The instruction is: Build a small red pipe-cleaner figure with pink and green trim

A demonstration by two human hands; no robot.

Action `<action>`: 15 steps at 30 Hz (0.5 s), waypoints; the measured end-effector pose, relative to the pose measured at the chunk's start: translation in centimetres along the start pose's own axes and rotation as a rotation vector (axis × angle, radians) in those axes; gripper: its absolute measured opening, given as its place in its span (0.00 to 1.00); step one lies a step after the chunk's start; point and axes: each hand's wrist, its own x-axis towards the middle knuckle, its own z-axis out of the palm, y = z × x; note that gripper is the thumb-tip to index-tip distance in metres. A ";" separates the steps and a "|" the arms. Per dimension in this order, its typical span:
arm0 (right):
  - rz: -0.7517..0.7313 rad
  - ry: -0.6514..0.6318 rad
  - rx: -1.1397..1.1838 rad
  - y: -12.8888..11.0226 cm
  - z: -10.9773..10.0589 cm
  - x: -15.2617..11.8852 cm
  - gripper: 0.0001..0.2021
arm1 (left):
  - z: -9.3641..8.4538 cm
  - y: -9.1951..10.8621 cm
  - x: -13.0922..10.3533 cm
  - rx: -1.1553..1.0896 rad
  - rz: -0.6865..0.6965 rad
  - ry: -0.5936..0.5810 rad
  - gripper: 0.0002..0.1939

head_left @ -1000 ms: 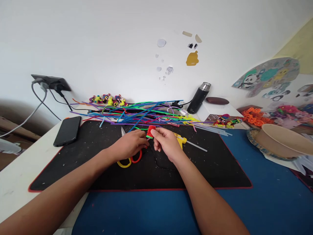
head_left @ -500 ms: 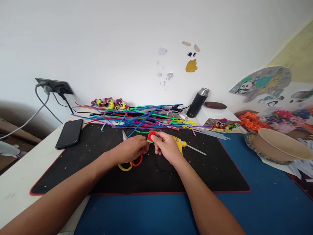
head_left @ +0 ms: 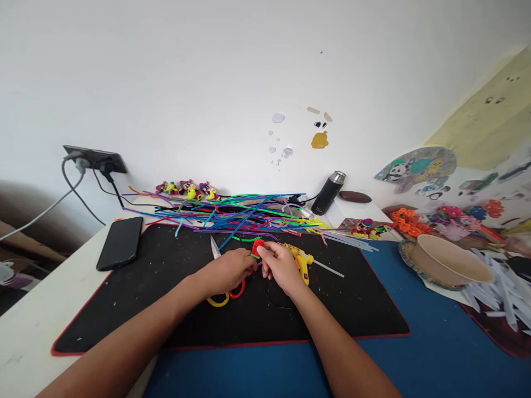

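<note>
Over the middle of the black mat on your desk, your two hands meet around a small red fuzzy piece with a bit of green at its base. Your right hand pinches it between thumb and fingertips, its grip closed on the piece. Your left hand is curled just beside it, fingertips at the piece's lower end; whether that grip actually has hold of it you cannot tell from this view. Under your left hand lie scissors with one yellow and one red handle loop. Just behind your right hand rests a yellow glue gun. Beyond your hands, a tangled pile of coloured pipe cleaners stretches along the mat's far edge. A black phone lies at the mat's left edge, and a dark flask stands near the wall. To the right sits a paper bowl.
</note>
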 end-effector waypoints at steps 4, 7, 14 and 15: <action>-0.001 0.018 0.003 -0.5 -0.3 0.0 0.21 | -0.1 -0.9 0.0 -0.065 0.043 0.045 0.11; 0.000 0.018 -0.006 -0.7 -0.4 0.2 0.21 | -1.3 -2.3 -0.2 -0.159 0.021 0.110 0.10; 0.013 -0.039 -0.089 0.3 0.4 -0.1 0.19 | -5.0 -4.3 -1.1 -0.593 -0.269 0.405 0.14; 0.003 -0.044 -0.111 0.5 0.5 -0.3 0.18 | -5.1 -4.1 -1.1 -0.630 -0.288 0.391 0.16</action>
